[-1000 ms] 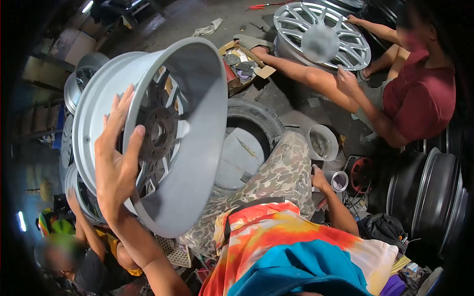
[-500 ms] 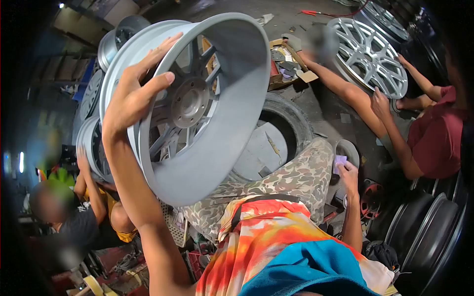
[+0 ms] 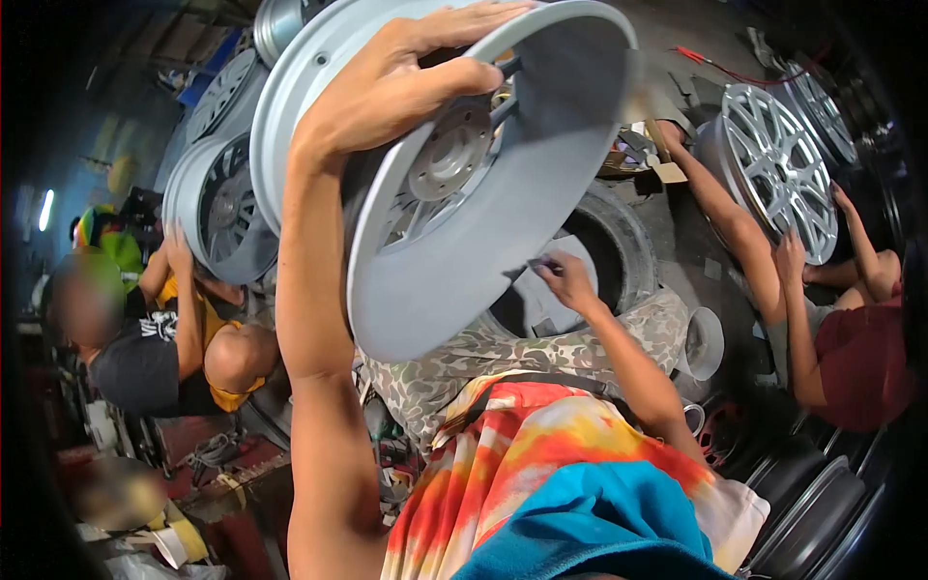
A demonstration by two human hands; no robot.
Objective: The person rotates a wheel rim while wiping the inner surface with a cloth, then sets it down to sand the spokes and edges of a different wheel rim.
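My left hand [image 3: 396, 87] is closed over the edge of a grey alloy wheel rim [image 3: 474, 261], thumb inside and fingers over the lip. The rim is tilted, its wide barrel facing me and its hub and spokes partly hidden behind my hand and the lip. My right hand [image 3: 568, 280] is right at the barrel's lower right edge, fingers pinched on a small piece of sandpaper that is mostly hidden and looks dark here. Below the rim lies a tyre [image 3: 633, 237] with a pale disc [image 3: 580, 253] inside it, in front of my camouflage trousers.
At left a person in a black shirt [image 3: 145, 348] holds another rim [image 3: 188, 193]. On the right, a person in a maroon shirt [image 3: 855, 362] holds a silver spoked rim [image 3: 773, 164]. A white cup-like container [image 3: 704, 343] stands beside my knee; dark rims [image 3: 802, 517] lie lower right.
My left hand and the rim appear further up and right as the view shifts. My right hand has moved from beside the cup, where a purple piece of sandpaper showed, to the rim's edge.
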